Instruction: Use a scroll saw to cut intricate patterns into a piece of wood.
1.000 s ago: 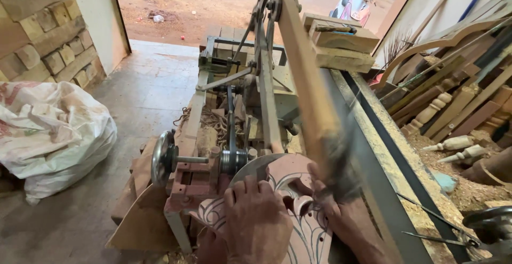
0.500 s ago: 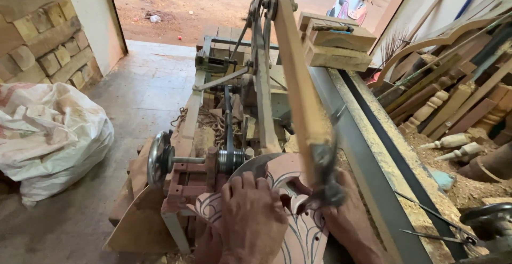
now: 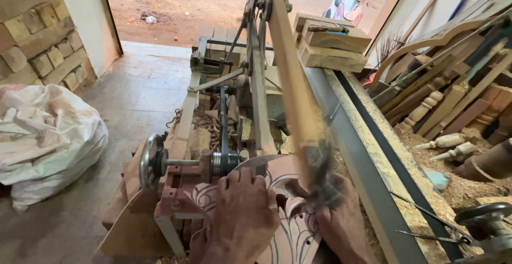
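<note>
A flat wooden panel [image 3: 288, 226] with a drawn scroll pattern and cut-out openings lies on the table of a home-built wooden jigsaw machine [image 3: 250, 109]. My left hand [image 3: 242, 216] presses flat on the panel's left part, fingers spread toward the pulley. My right hand [image 3: 341, 224] rests on the panel's right side, partly hidden behind the blurred end [image 3: 320, 176] of the saw's long wooden arm [image 3: 288, 77], which moves up and down over the panel.
A metal flywheel [image 3: 149, 160] and belt pulley [image 3: 224, 162] sit left of the panel. A long metal lathe bed [image 3: 362, 146] runs on the right, with turned legs and wood pieces [image 3: 448, 109] beyond. A white sack [image 3: 48, 141] lies on the floor at left.
The saw arm's blurred end has shifted slightly while it oscillates. Both hands stay on the panel, which has turned a little.
</note>
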